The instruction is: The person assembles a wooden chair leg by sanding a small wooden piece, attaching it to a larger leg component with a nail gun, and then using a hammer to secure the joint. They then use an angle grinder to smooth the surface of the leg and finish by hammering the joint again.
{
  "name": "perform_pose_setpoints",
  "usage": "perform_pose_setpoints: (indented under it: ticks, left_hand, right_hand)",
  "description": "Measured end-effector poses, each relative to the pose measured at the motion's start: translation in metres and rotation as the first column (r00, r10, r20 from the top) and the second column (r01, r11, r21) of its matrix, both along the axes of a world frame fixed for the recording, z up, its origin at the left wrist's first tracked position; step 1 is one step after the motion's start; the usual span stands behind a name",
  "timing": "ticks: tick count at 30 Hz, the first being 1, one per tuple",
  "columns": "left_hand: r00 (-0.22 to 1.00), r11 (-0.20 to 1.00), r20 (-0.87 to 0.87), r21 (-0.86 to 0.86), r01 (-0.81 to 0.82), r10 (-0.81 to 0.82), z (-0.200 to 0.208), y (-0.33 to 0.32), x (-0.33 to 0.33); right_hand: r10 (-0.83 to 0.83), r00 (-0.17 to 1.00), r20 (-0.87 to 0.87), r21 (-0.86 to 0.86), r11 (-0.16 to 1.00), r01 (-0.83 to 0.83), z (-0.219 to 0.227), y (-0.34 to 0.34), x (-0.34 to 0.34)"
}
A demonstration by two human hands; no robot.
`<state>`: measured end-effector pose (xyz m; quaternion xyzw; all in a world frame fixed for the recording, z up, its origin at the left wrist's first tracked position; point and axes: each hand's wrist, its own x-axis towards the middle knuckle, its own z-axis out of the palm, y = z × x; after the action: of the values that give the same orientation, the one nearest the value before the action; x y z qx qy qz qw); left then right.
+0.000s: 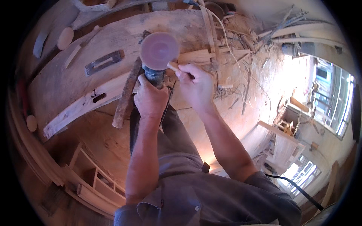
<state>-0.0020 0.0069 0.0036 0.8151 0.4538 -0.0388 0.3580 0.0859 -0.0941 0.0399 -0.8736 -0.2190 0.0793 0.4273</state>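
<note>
My left hand (151, 98) is wrapped round the dark body of an angle grinder (154, 76). Its round, pale purple sanding disc (159, 51) faces up toward me. Between the thumb and fingers of my right hand (196, 84) is a small piece of wood (173, 66), its tip at the disc's lower right edge. Whether the disc spins cannot be made out. A rough, bark-covered stick (126, 94) leans just left of the grinder. Behind the disc, a dark brush-like edge (143, 36) is partly hidden.
A long board with a slot (85, 105) lies to the left. Beyond it, a metal clamp-like piece (104, 62) rests on the dusty wooden surface (113, 34). Wood offcuts (194, 57) and a loose pale cable (227, 35) lie ahead and right. A wooden frame (92, 177) stands lower left.
</note>
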Motion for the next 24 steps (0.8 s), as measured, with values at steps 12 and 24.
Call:
perform_pose_setpoints:
  ticks: [12, 24]
  left_hand:
    - [0.999, 0.999, 0.021, -0.019, 0.031, -0.031, 0.006, -0.002, 0.003]
    - [0.998, 0.999, 0.053, 0.040, 0.014, -0.016, -0.004, -0.002, 0.003]
  right_hand:
    - [-0.448, 0.586, -0.675, 0.335, 0.522, 0.784, -0.099, -0.046, -0.020]
    - [-0.523, 0.442, -0.729, 0.084, 0.572, 0.816, -0.122, -0.024, -0.019]
